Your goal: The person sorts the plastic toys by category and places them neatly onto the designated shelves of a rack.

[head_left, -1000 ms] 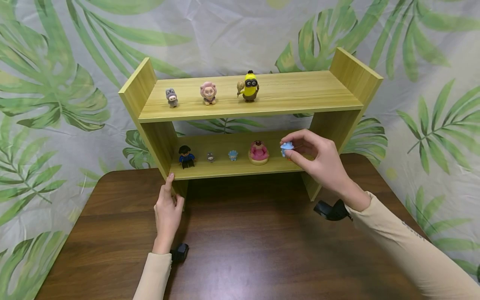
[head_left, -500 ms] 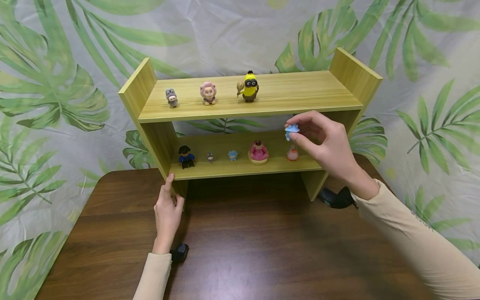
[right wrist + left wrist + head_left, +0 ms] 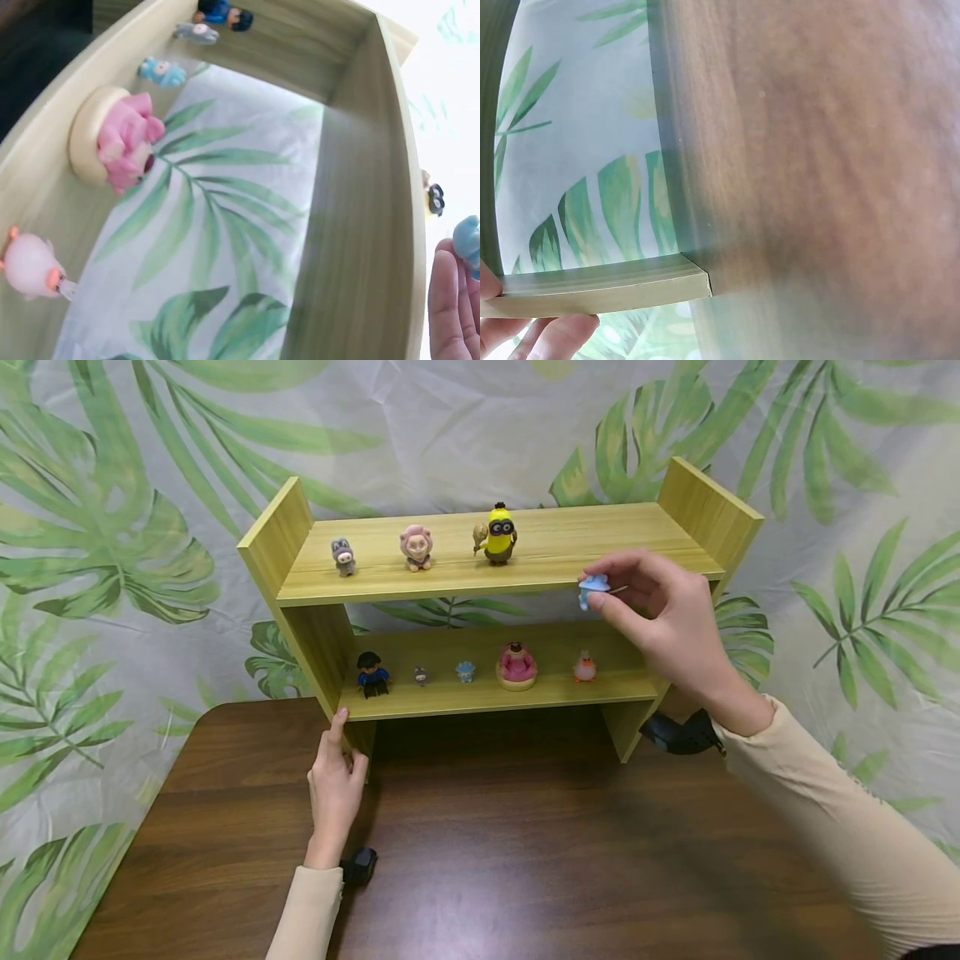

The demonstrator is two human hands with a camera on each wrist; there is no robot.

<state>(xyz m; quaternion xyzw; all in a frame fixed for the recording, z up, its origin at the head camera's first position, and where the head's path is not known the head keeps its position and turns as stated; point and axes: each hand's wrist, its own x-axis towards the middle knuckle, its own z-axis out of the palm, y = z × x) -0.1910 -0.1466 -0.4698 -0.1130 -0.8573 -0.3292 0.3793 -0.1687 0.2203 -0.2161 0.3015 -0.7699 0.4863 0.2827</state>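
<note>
In the head view my right hand [image 3: 671,618] pinches a small light-blue figurine [image 3: 593,591] between thumb and fingertips, in front of the upper board's front edge. The same blue figurine [image 3: 466,244] shows at the right edge of the right wrist view, partly cut off. Low on the left side of the wooden shelf [image 3: 465,583], my left hand [image 3: 335,785] holds the side panel. In the left wrist view its fingers [image 3: 566,334] lie on one side of that panel, with another digit on the opposite side.
The upper board carries a grey figurine [image 3: 343,557], a pink-haired figurine [image 3: 416,547] and a yellow Minion [image 3: 499,535]. Below stand a dark-haired figure [image 3: 372,675], a tiny grey figurine [image 3: 421,675], another blue figurine [image 3: 466,672], a pink bear [image 3: 517,667] and a duck [image 3: 585,667]. Brown table [image 3: 480,860] underneath.
My right hand has risen and shifted right with the blue figurine, from beside the duck on the lower board to the upper board's edge. The duck is now uncovered. My left hand stays put.
</note>
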